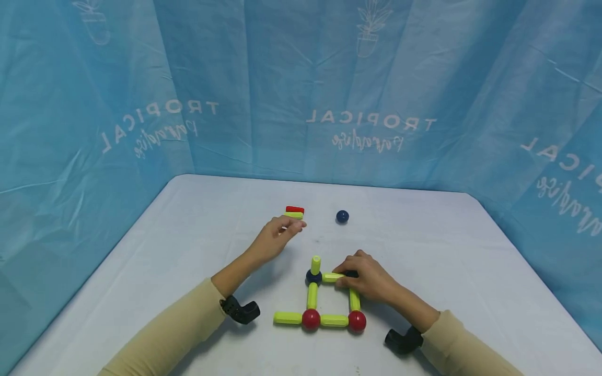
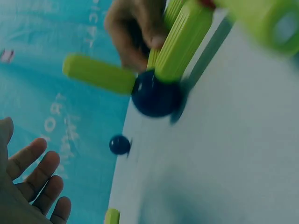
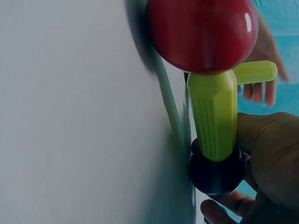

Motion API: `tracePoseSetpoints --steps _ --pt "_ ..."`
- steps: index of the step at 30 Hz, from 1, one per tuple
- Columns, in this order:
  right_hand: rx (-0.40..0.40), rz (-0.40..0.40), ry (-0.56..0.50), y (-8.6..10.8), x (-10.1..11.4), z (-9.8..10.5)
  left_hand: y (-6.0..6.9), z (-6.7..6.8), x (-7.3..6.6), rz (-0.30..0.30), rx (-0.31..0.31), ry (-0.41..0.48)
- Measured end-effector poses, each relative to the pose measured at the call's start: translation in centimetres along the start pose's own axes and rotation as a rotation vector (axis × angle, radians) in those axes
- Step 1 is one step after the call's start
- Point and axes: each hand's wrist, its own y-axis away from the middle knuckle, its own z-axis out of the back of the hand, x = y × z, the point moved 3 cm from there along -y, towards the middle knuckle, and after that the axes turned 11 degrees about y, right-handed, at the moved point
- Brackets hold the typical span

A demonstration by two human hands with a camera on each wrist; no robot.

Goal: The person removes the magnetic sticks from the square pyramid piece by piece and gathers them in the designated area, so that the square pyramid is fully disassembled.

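Observation:
My left hand (image 1: 275, 237) hovers over the table with fingers relaxed and nothing in them, just in front of a yellow-green rod (image 1: 293, 215) and a red rod (image 1: 295, 209). Its fingers (image 2: 39, 177) are spread in the left wrist view. My right hand (image 1: 371, 277) grips the square's back right corner, a dark blue ball (image 3: 217, 171), with fingertips also at the back rod (image 1: 332, 277). Red balls (image 1: 311, 319) (image 1: 357, 321) form the front corners. Another blue ball (image 1: 314, 277) at the back left bears a raised rod (image 1: 315, 265); a further rod (image 1: 288, 318) sticks out left.
A loose dark blue ball (image 1: 342, 216) lies on the white table (image 1: 226, 209) beyond the square, right of the loose rods. Blue printed curtains (image 1: 282, 78) hang behind the table and along its sides. Black straps with camera mounts (image 1: 241, 310) are on both wrists.

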Motion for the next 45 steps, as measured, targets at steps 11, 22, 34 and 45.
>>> tracePoseSetpoints --steps 11,22,34,45 --pt "-0.01 0.015 0.004 0.6 -0.6 0.1 4.1 -3.2 -1.7 -0.031 0.118 -0.169" --pt "-0.017 0.059 -0.01 1.0 -0.6 -0.1 4.5 -5.4 -1.7 -0.128 0.085 -0.267" --pt "-0.022 0.048 0.026 1.4 -0.8 0.4 4.4 -4.4 -1.0 0.042 0.06 -0.178" --pt "-0.007 0.027 0.025 1.8 -1.6 0.6 4.7 -3.5 1.3 0.141 0.103 -0.117"
